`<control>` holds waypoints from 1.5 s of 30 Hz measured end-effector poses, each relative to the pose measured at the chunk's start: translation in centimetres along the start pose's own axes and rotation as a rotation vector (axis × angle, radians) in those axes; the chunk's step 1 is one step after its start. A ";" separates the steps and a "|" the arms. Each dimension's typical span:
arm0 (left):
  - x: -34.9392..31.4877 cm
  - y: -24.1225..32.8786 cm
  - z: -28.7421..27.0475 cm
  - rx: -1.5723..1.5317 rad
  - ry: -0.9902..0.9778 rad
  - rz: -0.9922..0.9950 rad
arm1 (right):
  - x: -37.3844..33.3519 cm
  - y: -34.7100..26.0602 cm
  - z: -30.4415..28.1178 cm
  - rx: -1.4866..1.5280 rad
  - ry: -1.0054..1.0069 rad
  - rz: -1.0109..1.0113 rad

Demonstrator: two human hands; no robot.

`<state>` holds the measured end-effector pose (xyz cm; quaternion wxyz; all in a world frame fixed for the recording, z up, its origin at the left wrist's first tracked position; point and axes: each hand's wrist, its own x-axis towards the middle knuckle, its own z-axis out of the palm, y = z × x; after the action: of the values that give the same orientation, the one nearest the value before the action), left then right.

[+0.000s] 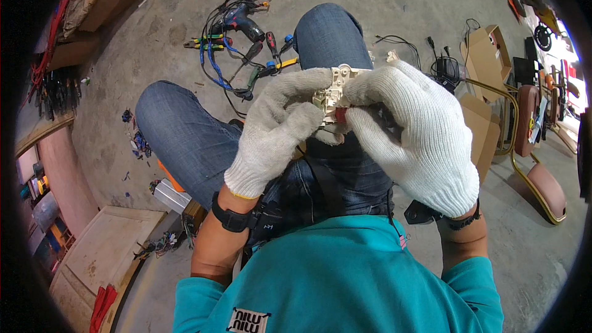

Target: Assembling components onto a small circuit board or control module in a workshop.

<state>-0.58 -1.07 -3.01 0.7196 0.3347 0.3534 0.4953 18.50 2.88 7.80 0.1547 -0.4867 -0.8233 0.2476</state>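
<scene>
Above my lap, a cream moulded plastic fitting (337,89), like the inner body of an electrical socket or switch, is held in front of my knees. My left hand (268,129), in a knitted white glove, is closed round its left side with the thumb in front. My right hand (422,126), gloved too, is closed with thumb and forefinger pinching its right edge. A small red part (341,115) shows at the fitting's lower right by those fingertips. The fingers hide much of the fitting's right side.
On the floor ahead lie a cordless drill (243,23), pliers (209,43), a red-handled screwdriver (271,43) and tangled blue cables (213,74). To the right are an opened cardboard box (487,61) and a chair (527,120). Wooden boards (102,240) lie at lower left.
</scene>
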 end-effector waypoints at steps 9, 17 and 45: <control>-0.1 0.2 0.2 0.002 0.008 -0.006 | -0.1 0.2 0.1 0.049 0.012 -0.055; -0.1 -0.1 0.0 -0.068 0.025 -0.012 | -0.4 0.1 0.7 0.104 0.022 -0.043; -0.1 0.4 0.4 -0.035 0.044 0.032 | -0.4 0.2 0.9 0.176 0.017 -0.025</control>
<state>-0.44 -1.08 -2.43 0.7094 0.3165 0.3552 0.5200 18.37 2.32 6.93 0.2071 -0.4631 -0.8029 0.3130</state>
